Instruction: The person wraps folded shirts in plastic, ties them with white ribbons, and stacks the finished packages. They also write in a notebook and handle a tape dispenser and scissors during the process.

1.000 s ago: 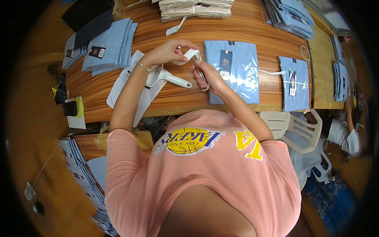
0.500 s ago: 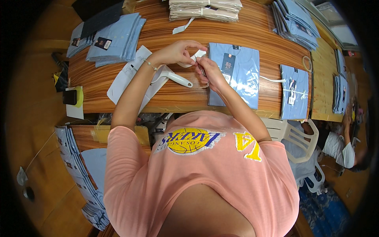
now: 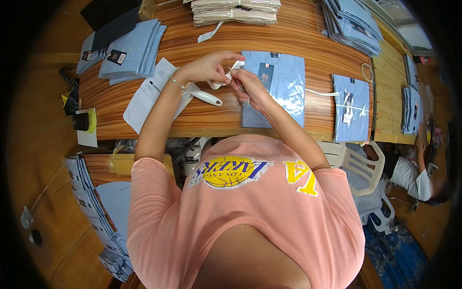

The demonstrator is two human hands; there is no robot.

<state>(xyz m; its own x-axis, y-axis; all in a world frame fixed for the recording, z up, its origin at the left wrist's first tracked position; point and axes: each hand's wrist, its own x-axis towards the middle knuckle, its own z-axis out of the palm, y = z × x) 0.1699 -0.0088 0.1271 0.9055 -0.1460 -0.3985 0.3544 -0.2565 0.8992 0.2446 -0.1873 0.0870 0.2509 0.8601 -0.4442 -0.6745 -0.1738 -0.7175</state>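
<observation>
My left hand [image 3: 208, 67] and my right hand [image 3: 252, 89] meet above the wooden table [image 3: 226, 115]. Both pinch a short white strip [image 3: 237, 64], which curls between their fingertips. A small dark, shiny object shows under the right fingers; its kind is hidden. Just right of the hands, a folded light-blue shirt [image 3: 288, 91] in a clear bag lies flat, a dark tag on its front. A white-handled tool [image 3: 208, 96] rests below my left hand, its far end covered by the wrist. White papers [image 3: 144, 98] with a pen lie under the left forearm.
Bagged blue shirts form a stack [image 3: 130, 50] at left and another stack [image 3: 353, 26] far right. A tied blue bundle [image 3: 351, 108] lies at right. Beige bagged garments [image 3: 236, 12] sit at the far edge. A white plastic chair [image 3: 361, 166] and another person's sleeve [image 3: 423, 185] are at right.
The table and its things have shifted slightly left in the picture. Both hands keep their pinch on the white strip, with little change in their pose.
</observation>
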